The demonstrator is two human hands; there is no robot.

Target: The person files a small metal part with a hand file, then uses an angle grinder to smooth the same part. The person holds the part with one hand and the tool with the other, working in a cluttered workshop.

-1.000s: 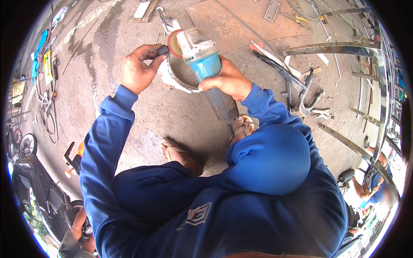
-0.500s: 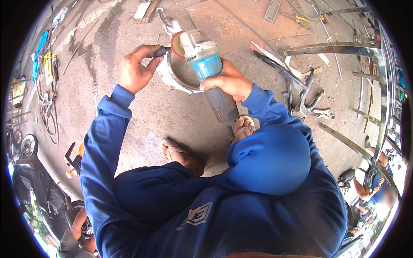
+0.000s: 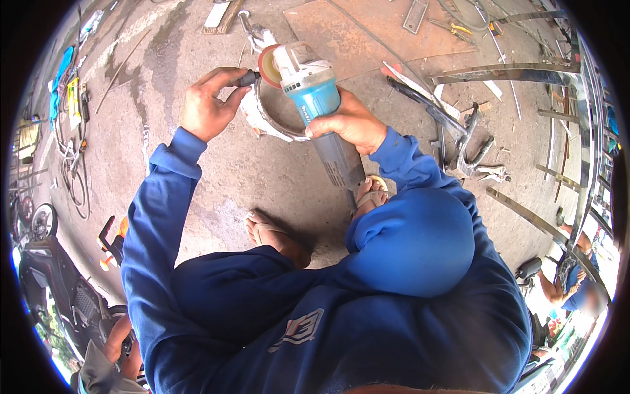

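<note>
One blue long-sleeved top (image 3: 420, 341) with banded cuffs (image 3: 188, 143); pale emblem (image 3: 300, 328), touched with red, on front; blue trousers (image 3: 230, 279), roomy; thin-strapped sandals (image 3: 268, 228), one pair.

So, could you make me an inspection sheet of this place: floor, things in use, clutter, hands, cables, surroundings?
Surface: concrete floor, with dark stains.
Things in use: blue-and-grey angle grinder; small dark piece by its disc, contact unclear; round white container below.
Clutter: rusty metal sheet ahead; metal scraps to the right.
Hands: left hand pinches the piece; right hand grips the grinder; gloves, nothing seen.
Cables: cord from the grinder's rear, near the right foot; tangled cables at left.
Surroundings: motorcycle lower left; metal frame right; other people at both sides.
</note>
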